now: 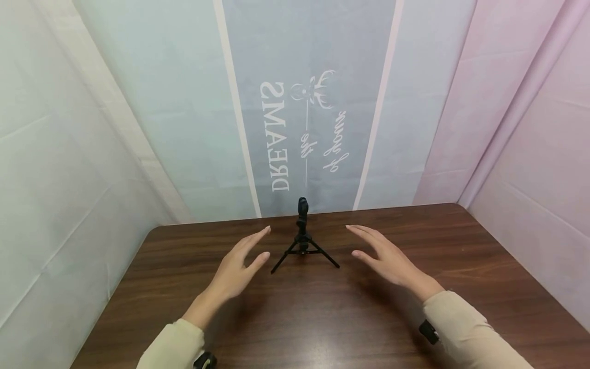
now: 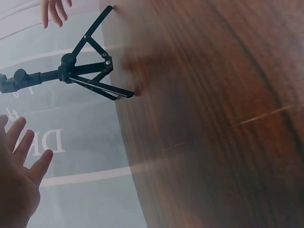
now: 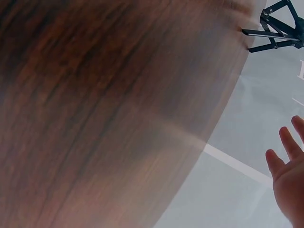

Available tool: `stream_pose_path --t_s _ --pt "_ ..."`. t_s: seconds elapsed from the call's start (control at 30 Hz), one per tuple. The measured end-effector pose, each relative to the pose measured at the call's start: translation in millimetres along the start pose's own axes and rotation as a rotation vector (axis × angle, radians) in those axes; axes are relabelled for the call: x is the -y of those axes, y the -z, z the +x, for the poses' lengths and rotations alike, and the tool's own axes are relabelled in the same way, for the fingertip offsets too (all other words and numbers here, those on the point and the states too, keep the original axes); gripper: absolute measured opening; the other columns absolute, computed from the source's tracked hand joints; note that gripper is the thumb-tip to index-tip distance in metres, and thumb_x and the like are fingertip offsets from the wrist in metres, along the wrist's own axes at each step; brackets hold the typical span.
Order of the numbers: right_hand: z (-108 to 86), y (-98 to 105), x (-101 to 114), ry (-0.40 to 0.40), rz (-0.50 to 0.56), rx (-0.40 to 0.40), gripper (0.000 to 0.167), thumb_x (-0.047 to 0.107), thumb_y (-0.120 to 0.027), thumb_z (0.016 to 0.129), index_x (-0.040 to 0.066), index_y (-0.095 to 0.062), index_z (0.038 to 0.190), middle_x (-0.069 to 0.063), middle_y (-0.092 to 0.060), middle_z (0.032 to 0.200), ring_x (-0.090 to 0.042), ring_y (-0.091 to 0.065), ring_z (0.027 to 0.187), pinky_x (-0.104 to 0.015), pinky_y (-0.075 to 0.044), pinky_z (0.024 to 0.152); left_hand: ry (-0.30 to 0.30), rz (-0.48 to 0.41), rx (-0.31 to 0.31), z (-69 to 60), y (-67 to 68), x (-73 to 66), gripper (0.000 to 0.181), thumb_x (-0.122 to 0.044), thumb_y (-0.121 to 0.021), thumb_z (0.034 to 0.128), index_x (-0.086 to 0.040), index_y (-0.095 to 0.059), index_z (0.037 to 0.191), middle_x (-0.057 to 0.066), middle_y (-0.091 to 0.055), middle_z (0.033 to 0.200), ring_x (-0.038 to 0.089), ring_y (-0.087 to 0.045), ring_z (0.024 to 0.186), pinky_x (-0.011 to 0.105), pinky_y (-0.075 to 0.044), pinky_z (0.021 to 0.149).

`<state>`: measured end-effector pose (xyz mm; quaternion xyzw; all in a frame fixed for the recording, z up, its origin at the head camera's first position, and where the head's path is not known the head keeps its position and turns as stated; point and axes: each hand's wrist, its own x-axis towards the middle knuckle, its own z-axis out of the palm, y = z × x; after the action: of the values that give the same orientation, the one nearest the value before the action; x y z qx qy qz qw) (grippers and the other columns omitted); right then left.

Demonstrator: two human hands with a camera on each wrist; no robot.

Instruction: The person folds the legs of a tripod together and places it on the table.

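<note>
A small black tripod (image 1: 302,238) stands upright on the brown wooden table, its legs spread, near the back edge. To its left my left hand (image 1: 235,266) hovers with fingers extended and thumb apart, touching nothing. On the other side my right hand (image 1: 387,259) is held much the same way, also apart from the tripod. In the left wrist view the tripod (image 2: 88,71) shows its braced legs and upper stem, with my left hand (image 2: 19,175) below it. The right wrist view catches only the legs of the tripod (image 3: 275,33) and part of my right hand (image 3: 289,175).
The dark wood-grain table (image 1: 313,318) has rounded back corners. Behind it hangs a printed cloth backdrop (image 1: 313,41) with mirrored lettering, and pale cloth walls (image 1: 55,179) close in both sides. Both sleeves carry a dark wrist device (image 1: 428,332).
</note>
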<state>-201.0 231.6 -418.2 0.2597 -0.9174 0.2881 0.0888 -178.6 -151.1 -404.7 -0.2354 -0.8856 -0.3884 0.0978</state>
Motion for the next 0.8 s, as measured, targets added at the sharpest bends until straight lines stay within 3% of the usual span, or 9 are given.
stream_pose_path --t_s 0.37,0.8 --pt "5.1 -6 0 -0.032 0.069 0.032 0.057 0.043 -0.057 0.101 0.034 -0.037 0.153 0.000 -0.038 0.155 -0.031 -0.034 0.142 -0.063 -0.031 0.108 0.003 -0.009 0.017 14.8 -0.7 -2.4 0.052 -0.046 -0.050 0.1030 -0.044 -0.033 0.152 -0.011 -0.039 0.153 0.024 -0.035 0.142 0.063 -0.033 0.107" --pt "11.2 -16 2 -0.068 0.135 0.073 0.057 0.049 -0.058 0.098 0.024 -0.048 0.148 -0.004 -0.046 0.149 -0.030 -0.041 0.138 -0.061 -0.036 0.106 0.044 -0.053 0.031 26.9 -7.4 0.5 0.050 -0.051 -0.048 0.1022 -0.043 -0.037 0.151 -0.011 -0.040 0.152 0.023 -0.033 0.143 0.062 -0.030 0.110"
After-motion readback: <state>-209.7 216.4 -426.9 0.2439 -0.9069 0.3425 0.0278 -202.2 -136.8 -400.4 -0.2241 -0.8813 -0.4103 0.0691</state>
